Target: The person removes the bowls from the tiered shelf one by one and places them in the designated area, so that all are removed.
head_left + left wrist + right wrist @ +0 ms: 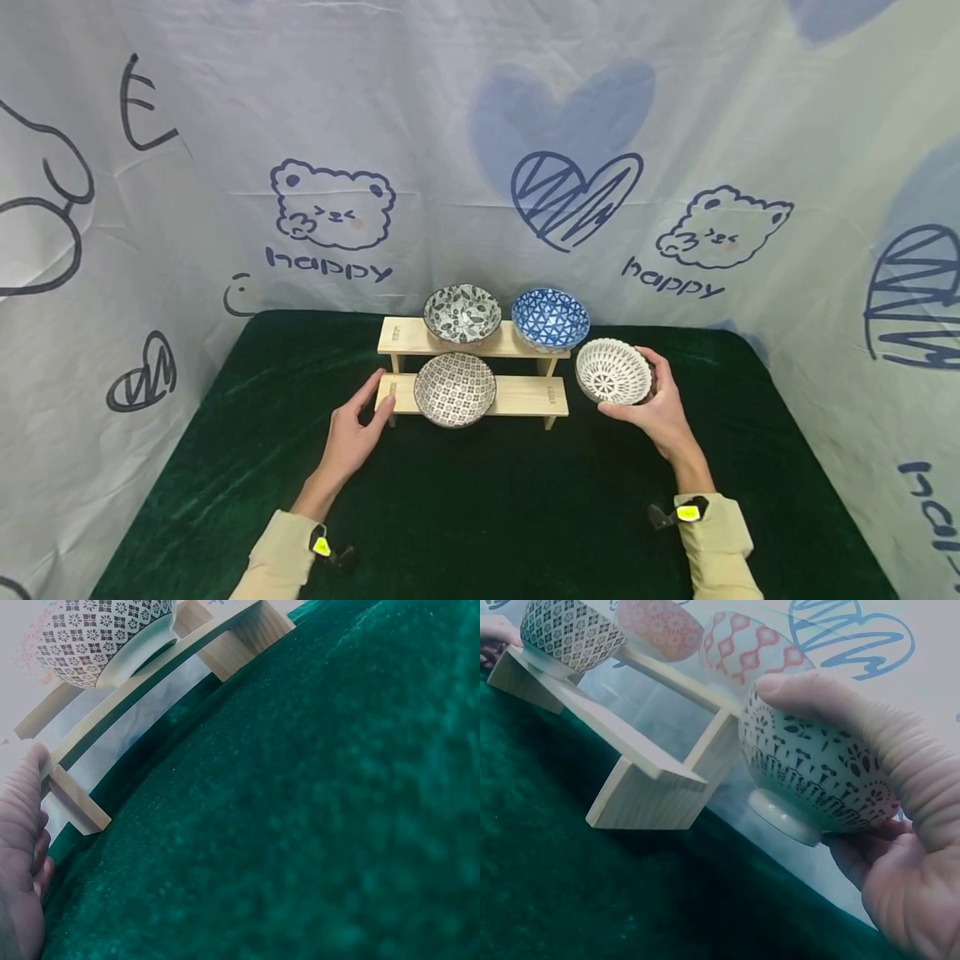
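Observation:
In the head view my right hand point(662, 408) holds a small white bowl point(613, 372) with dark markings, just off the right end of a two-step wooden stand point(528, 395). The thumb lies over its side and fingers are under it, as the right wrist view shows; the bowl point(817, 769) is tilted and clear of the cloth. My left hand point(354, 429) grips the left end of the stand's lower step, thumb at the front. On that step sits a brown-and-white patterned bowl point(454, 389). Part of the left hand is cut off in its wrist view.
On the upper step stand a leaf-patterned bowl point(462, 314) at the left and a blue-and-white bowl point(551, 318) at the right. Dark green cloth point(480, 517) covers the table. A printed white curtain point(450, 150) hangs behind and at both sides.

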Action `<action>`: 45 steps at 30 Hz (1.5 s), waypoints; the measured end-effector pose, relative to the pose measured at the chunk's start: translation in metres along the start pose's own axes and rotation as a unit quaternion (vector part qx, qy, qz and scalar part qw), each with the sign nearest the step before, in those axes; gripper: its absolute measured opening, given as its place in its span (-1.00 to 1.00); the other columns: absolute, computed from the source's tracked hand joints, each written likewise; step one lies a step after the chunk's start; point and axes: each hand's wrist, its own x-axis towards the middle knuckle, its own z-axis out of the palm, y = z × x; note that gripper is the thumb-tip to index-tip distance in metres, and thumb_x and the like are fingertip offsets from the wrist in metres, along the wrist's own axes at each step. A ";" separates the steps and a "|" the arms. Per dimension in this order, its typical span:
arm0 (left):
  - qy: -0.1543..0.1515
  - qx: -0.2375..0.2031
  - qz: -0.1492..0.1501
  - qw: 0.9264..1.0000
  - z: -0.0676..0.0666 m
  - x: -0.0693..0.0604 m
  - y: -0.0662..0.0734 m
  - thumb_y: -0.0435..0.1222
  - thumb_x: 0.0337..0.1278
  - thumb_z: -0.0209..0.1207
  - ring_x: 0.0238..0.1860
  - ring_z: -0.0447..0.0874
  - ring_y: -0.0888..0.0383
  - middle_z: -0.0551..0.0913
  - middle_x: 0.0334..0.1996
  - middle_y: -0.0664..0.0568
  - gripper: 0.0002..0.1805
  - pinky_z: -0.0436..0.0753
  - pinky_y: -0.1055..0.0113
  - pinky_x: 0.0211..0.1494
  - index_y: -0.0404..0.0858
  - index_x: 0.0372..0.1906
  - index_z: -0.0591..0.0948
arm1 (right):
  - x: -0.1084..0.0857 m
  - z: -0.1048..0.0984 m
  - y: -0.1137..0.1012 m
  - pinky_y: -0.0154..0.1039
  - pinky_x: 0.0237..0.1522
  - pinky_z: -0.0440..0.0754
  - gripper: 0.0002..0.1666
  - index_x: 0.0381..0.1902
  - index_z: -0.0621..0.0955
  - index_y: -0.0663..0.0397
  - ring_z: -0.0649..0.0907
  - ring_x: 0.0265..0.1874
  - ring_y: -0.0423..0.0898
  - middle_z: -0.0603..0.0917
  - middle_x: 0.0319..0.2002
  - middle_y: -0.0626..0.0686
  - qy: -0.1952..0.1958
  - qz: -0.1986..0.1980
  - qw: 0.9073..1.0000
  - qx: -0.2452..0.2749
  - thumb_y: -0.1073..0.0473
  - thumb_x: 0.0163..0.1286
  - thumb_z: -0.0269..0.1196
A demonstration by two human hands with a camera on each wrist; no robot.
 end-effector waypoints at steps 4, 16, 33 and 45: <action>0.001 0.001 0.001 1.000 0.000 0.000 0.001 -0.09 0.54 0.18 0.49 0.42 -0.15 0.42 0.51 -0.14 -0.35 0.37 -0.22 0.50 -0.28 0.55 0.39 | 0.002 0.002 0.007 -0.34 0.37 0.47 0.30 0.61 0.07 0.04 0.37 0.42 0.13 0.28 0.51 0.18 0.027 0.010 1.000 -0.012 0.26 0.10 0.64; 0.002 0.000 0.002 1.000 -0.001 -0.001 0.002 -0.10 0.54 0.19 0.47 0.44 -0.14 0.44 0.50 -0.12 -0.35 0.36 -0.21 0.51 -0.28 0.55 0.39 | 0.009 0.008 0.029 0.17 0.51 0.33 0.33 0.61 0.07 0.03 0.37 0.43 0.11 0.27 0.51 0.18 0.093 0.044 0.995 -0.012 0.20 0.07 0.66; 0.003 0.000 -0.001 1.000 0.000 0.002 0.002 -0.08 0.52 0.21 0.49 0.42 -0.08 0.45 0.49 -0.09 -0.35 0.38 -0.15 0.51 -0.24 0.55 0.40 | 0.038 0.020 0.038 0.16 0.54 0.28 0.34 0.62 0.07 0.08 0.34 0.46 0.19 0.26 0.53 0.27 0.137 0.051 0.989 -0.037 0.11 0.09 0.66; 0.009 0.001 0.002 1.000 -0.001 0.000 0.003 -0.10 0.51 0.22 0.46 0.46 -0.10 0.47 0.48 -0.11 -0.35 0.40 -0.18 0.49 -0.26 0.54 0.41 | 0.042 0.028 0.052 0.23 0.55 0.21 0.35 0.64 0.02 0.05 0.29 0.49 0.25 0.20 0.56 0.28 0.134 0.074 0.987 -0.049 -0.02 0.15 0.62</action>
